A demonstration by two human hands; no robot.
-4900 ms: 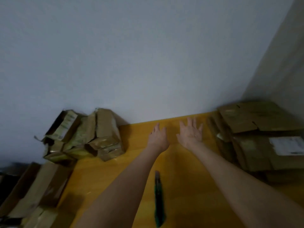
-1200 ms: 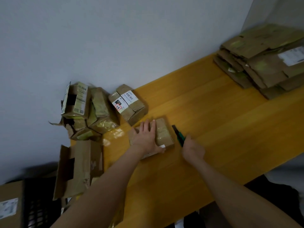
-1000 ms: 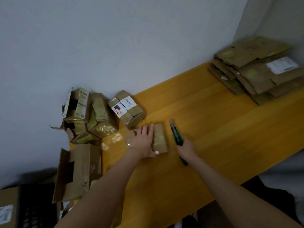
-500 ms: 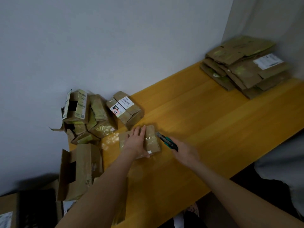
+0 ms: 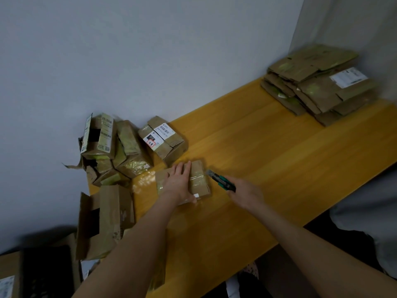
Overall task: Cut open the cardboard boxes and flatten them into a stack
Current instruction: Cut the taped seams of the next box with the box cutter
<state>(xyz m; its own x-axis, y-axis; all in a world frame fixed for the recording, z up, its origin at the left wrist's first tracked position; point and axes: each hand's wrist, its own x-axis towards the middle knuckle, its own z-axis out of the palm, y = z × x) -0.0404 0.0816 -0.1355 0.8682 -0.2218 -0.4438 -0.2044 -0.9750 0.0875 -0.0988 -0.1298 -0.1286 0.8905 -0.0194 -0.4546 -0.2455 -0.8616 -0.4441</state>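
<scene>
A small taped cardboard box (image 5: pixel 199 179) lies flat on the yellow wooden table (image 5: pixel 268 160). My left hand (image 5: pixel 178 181) presses on its top with straight fingers. My right hand (image 5: pixel 245 193) grips a green utility knife (image 5: pixel 221 181), whose tip points at the box's right side, just short of it. A stack of flattened cardboard (image 5: pixel 318 84) sits at the table's far right corner.
A pile of several unopened and torn boxes (image 5: pixel 116 149) leans on the wall at the left, with a labelled box (image 5: pixel 163 139) beside it. An opened box (image 5: pixel 103 220) hangs over the table's left end. The table's front edge runs diagonally at the lower right.
My right hand picked the knife up off the table and brought its tip toward the box's right side. My left hand stayed on the box.
</scene>
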